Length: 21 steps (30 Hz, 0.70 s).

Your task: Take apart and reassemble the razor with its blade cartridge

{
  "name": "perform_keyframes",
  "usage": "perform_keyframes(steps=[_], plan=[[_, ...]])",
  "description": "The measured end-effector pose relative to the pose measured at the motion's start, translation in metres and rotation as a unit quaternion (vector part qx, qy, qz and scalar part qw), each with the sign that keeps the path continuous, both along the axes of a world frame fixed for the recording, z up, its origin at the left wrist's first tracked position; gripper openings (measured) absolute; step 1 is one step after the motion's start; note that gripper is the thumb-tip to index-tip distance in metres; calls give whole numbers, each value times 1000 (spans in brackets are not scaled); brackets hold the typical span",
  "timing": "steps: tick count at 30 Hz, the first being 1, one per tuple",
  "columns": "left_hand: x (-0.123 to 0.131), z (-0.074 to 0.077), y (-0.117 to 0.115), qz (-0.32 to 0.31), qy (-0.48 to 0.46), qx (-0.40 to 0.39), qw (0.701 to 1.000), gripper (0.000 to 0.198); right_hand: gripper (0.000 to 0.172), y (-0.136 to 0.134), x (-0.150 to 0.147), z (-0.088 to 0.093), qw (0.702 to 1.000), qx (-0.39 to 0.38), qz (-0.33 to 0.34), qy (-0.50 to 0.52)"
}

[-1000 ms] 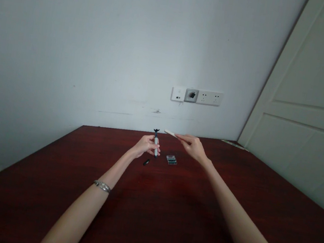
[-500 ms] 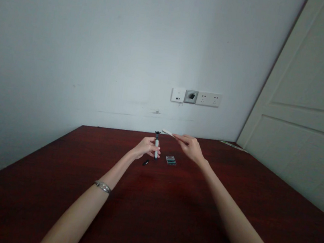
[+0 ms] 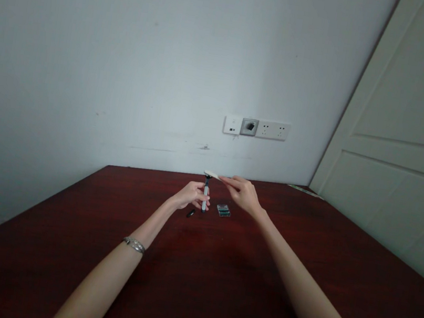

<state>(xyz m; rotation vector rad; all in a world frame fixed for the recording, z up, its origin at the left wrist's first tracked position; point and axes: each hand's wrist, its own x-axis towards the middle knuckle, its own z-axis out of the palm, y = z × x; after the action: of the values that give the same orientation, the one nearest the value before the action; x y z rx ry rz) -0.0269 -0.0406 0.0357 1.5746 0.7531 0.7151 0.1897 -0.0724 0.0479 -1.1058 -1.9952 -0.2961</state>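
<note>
My left hand (image 3: 189,195) is closed around the pale handle of a razor (image 3: 205,198), held upright with its dark head at the top. From the right, my right hand (image 3: 244,193) grips a slim white toothbrush-like tool (image 3: 212,174) between thumb and fingers. The tool's far end lies over the razor's head and partly hides it; whether they touch I cannot tell. Below my left hand, a small black piece (image 3: 190,213) rests on the table. A small clear case (image 3: 223,210) with dark strips inside lies to the right of the razor.
The dark red wooden table (image 3: 209,286) meets a white wall (image 3: 170,67) at its back edge. Sockets (image 3: 272,130) are set in the wall. A white panelled door (image 3: 407,156) stands at the right, with a thin pale strip (image 3: 306,191) near the table's back right corner.
My right hand has moved left, bringing the white tool from beside the razor's head to over it. The razor has shifted slightly down and right in my left hand.
</note>
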Motion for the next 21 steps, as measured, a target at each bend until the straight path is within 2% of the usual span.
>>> perform_keyframes(steps=[3, 9, 14, 17, 21], plan=[[0, 2, -1, -6, -8, 14, 1000, 32, 32, 2, 0, -1, 1000, 1, 14, 3], [-4, 4, 3, 8, -34, 40, 999, 34, 30, 9, 23, -12, 999, -6, -1, 42], [-3, 0, 5, 16, -13, 39, 999, 32, 34, 10, 10, -6, 985, -22, 44, 163], [0, -2, 5, 33, -1, 53, 998, 30, 40, 8, -6, 4, 947, -95, 77, 295], [4, -5, 7, 59, -4, 85, 995, 25, 41, -3, -27, 9, 831, -238, 157, 477]])
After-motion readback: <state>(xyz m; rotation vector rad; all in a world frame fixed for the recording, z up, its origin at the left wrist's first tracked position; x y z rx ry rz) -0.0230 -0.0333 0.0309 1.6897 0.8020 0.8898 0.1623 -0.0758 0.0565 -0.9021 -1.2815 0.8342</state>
